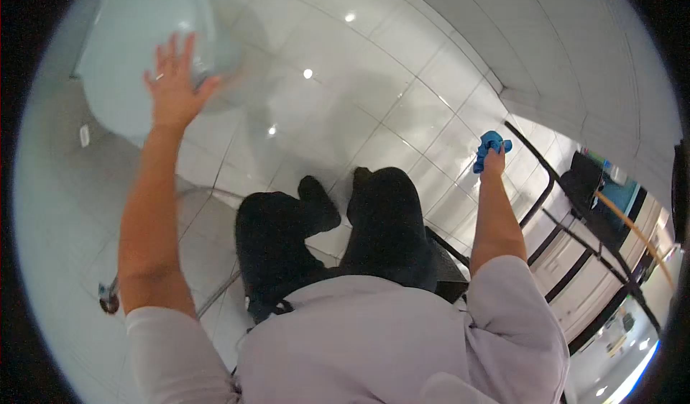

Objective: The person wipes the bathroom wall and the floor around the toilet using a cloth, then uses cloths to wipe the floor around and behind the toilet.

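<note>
A pale, smooth toilet (118, 52) with its lid down fills the upper left. My left hand (175, 88) is spread flat at the lid, fingers apart, with a ring on one finger. I cannot tell whether the palm touches the lid. Out to the right, my right hand (494, 158) is closed around a crumpled blue cloth (490, 145), held away from my body above the tiles.
Shiny white floor tiles (316, 102) lie before my bent knees (381, 210). A black tubular frame (535, 152) stands at the right, near a tan stick (625, 221). Grey wall panels (575, 37) bound the upper right. A metal valve (108, 300) sits at the lower left.
</note>
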Tool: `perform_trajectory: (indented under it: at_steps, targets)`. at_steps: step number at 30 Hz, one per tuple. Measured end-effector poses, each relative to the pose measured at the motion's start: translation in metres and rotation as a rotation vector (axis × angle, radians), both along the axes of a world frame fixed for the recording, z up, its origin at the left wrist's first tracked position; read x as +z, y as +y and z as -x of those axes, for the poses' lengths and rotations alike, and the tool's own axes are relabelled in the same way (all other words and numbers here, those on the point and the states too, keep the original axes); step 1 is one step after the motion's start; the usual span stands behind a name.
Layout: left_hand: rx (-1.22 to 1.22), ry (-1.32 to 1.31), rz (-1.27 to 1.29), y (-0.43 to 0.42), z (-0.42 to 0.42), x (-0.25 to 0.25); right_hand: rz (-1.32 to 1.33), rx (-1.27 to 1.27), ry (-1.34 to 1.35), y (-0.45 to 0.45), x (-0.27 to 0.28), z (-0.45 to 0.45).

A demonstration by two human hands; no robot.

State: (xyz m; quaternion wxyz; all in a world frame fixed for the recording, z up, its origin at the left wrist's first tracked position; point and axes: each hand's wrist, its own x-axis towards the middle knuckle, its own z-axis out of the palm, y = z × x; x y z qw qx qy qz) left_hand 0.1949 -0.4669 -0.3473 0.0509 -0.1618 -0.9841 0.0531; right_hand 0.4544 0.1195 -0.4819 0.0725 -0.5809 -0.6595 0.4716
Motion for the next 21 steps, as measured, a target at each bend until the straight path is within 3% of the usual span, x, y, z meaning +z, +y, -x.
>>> perform_trajectory:
  at_steps: [3,5,7,11,15,17,19,21]
  targets:
    - [-0.013,0.091,0.065,-0.02,0.002,-0.022,-0.454,0.285,-0.19,0.014,-0.057,-0.038]
    - [-0.012,0.172,0.08,-0.025,0.002,-0.037,-0.224,0.268,-0.375,0.012,-0.065,-0.046]
    - [-0.041,0.278,0.068,-0.017,0.004,-0.041,-0.169,0.184,-0.319,0.024,-0.102,-0.069]
    - [-0.138,0.379,0.093,-0.018,0.008,-0.042,-0.345,0.166,-0.372,0.049,-0.173,-0.101]
    - [-0.202,0.382,0.231,-0.027,0.008,-0.045,-0.394,0.191,-0.232,0.051,-0.225,-0.093]
    - [-0.103,0.324,0.285,-0.03,0.007,-0.048,-0.364,0.182,-0.196,0.039,-0.233,-0.078]
    - [-0.13,0.345,0.3,-0.024,0.006,-0.046,-0.391,0.13,-0.589,0.013,-0.216,-0.047]
    - [-0.148,0.362,0.317,-0.023,0.006,-0.045,-0.475,0.18,-0.648,-0.011,-0.223,-0.019]
